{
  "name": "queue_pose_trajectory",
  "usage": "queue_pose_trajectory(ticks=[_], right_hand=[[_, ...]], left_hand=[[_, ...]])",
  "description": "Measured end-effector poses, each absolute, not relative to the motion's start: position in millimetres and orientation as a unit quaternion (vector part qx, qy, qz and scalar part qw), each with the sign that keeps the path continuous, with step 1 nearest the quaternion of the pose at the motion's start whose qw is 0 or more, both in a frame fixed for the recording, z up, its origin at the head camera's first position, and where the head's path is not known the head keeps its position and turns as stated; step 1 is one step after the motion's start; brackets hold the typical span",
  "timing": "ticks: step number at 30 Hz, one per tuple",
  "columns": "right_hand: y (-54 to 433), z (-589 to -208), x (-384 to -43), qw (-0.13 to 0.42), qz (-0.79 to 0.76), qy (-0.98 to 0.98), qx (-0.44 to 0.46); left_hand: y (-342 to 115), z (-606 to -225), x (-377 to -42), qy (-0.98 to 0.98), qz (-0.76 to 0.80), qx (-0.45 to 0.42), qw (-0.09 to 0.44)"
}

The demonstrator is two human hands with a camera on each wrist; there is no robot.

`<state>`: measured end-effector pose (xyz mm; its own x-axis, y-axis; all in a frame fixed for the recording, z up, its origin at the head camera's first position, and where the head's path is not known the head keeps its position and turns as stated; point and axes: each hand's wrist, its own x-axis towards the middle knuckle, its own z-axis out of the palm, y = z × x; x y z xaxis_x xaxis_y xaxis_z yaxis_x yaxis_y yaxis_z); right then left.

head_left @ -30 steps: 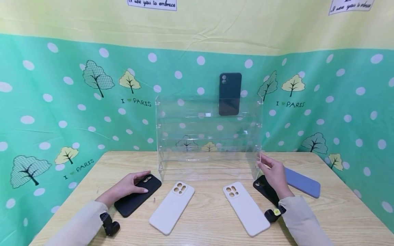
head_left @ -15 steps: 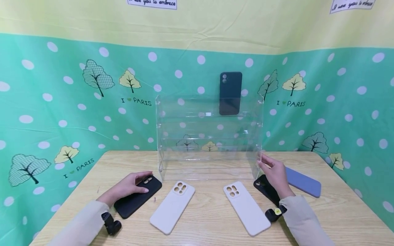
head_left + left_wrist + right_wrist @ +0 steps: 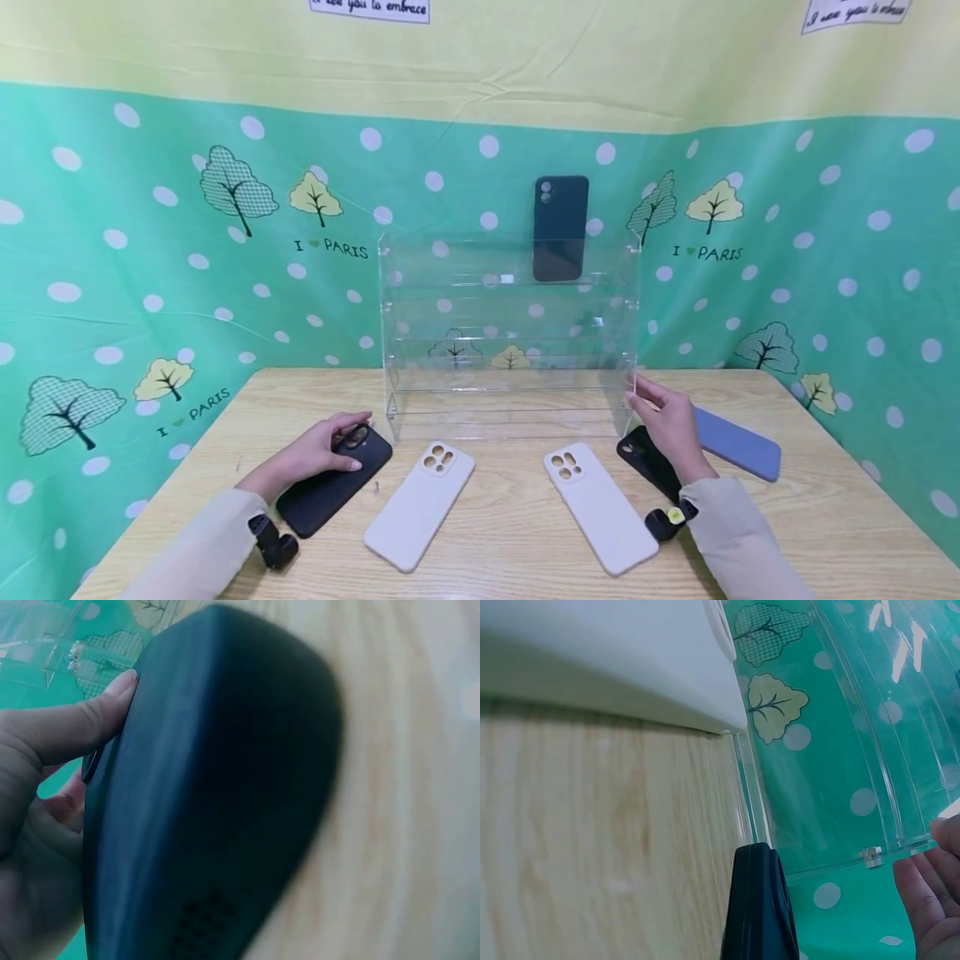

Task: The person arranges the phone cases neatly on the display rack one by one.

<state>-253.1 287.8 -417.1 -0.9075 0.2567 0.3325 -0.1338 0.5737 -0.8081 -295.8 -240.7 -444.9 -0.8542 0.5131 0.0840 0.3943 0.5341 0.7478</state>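
Observation:
In the head view, my left hand (image 3: 321, 448) holds a black phone case (image 3: 330, 492) across its edges, near the camera cutout. The left wrist view shows the thumb on one long edge of the black case (image 3: 202, 780), with fingers partly hidden behind it. My right hand (image 3: 671, 425) pinches the right side panel of a clear acrylic display rack (image 3: 510, 400). Thumb and fingertips meet at that panel's edge in the right wrist view. A dark phone case (image 3: 561, 225) stands upright on the rack's top tier, right of centre.
Two white phone cases (image 3: 420, 508) (image 3: 603, 512) lie on the wooden table (image 3: 517, 533) before the rack. Another black case (image 3: 652, 467) lies partly under my right wrist. Beyond it lies a blue-grey case (image 3: 738, 446). A patterned green curtain (image 3: 465, 192) hangs behind.
The black case in my left hand has tilted slightly, and its camera cutout now shows at a different angle. My right hand stays at the rack's side panel.

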Motion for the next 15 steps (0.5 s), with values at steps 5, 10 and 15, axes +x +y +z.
queue_pose_trajectory(ticks=[5,10,15], right_hand=[[290.2,-415.1,-252.3,0.206,0.461,-0.863,-0.022],[291.0,-414.2,-251.5,0.201,0.463,-0.863,-0.026],[288.6,-415.7,-252.4,0.207,0.462,-0.862,-0.021]], left_hand=[[-235.0,-439.6,-298.2,0.881,0.418,0.202,0.090],[-233.1,-433.2,-297.7,0.880,0.435,0.171,0.079],[-238.8,-429.1,-296.4,0.887,0.432,0.150,0.070]])
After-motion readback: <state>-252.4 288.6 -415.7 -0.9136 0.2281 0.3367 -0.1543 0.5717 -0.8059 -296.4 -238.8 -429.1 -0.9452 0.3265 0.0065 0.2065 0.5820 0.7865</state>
